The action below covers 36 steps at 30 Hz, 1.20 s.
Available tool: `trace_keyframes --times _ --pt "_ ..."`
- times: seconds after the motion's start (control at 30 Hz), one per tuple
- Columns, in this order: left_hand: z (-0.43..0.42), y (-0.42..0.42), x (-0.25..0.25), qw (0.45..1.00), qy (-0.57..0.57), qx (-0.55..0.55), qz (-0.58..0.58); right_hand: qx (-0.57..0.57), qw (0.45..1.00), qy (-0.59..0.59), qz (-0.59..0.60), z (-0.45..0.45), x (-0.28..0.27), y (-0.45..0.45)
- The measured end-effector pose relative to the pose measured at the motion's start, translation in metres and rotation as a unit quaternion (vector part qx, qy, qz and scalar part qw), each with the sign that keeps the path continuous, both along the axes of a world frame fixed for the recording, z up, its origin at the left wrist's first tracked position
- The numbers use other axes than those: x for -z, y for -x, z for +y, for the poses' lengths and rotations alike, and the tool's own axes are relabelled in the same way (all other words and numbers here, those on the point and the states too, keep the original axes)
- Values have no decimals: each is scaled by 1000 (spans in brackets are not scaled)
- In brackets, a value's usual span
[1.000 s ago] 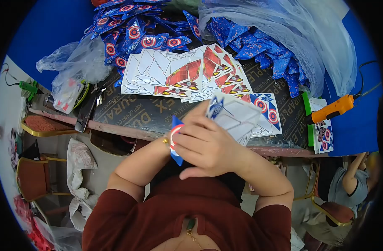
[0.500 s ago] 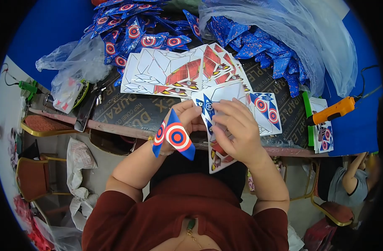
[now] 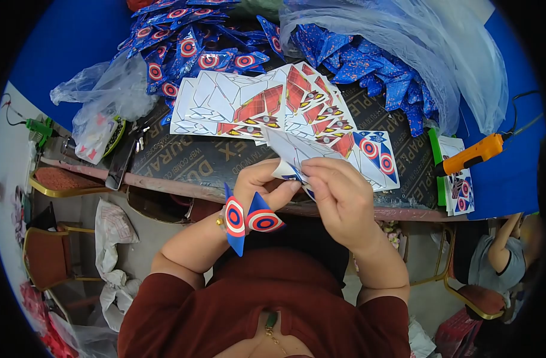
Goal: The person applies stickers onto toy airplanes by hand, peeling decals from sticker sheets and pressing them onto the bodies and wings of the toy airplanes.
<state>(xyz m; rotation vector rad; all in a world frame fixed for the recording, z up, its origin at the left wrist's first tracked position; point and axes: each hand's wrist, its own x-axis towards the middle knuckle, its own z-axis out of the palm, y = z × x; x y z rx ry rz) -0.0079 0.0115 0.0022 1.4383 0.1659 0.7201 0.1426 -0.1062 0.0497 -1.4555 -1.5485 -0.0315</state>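
Observation:
My left hand (image 3: 262,186) grips the left edge of a sticker sheet (image 3: 294,146), raised over the front edge of the table. Two blue stickers with red and white rings (image 3: 235,216) hang from the left hand near the wrist. My right hand (image 3: 340,197) pinches the same sheet close to the left fingertips; the exact pinch point is partly hidden. Behind the hands, white sheets with red plaid shapes (image 3: 225,104) lie overlapping on the table. Another sheet with ringed blue shapes (image 3: 377,158) lies to the right.
Blue ringed pieces (image 3: 186,48) are piled at the back left, and blue patterned pieces (image 3: 368,65) under clear plastic (image 3: 446,53) at the back right. An orange tool (image 3: 473,154) rests at the right. Another person (image 3: 500,259) sits at the far right.
The sheet has been turned and bent between my hands, its red part no longer hanging below. My right fingers have closed to a pinch. The ringed stickers have swung with my left hand.

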Motion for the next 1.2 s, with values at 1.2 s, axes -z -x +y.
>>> trace_keyframes --times 1.2 --pt "2 -11 8 990 59 36 121 -74 985 -16 -152 20 -40 -20"
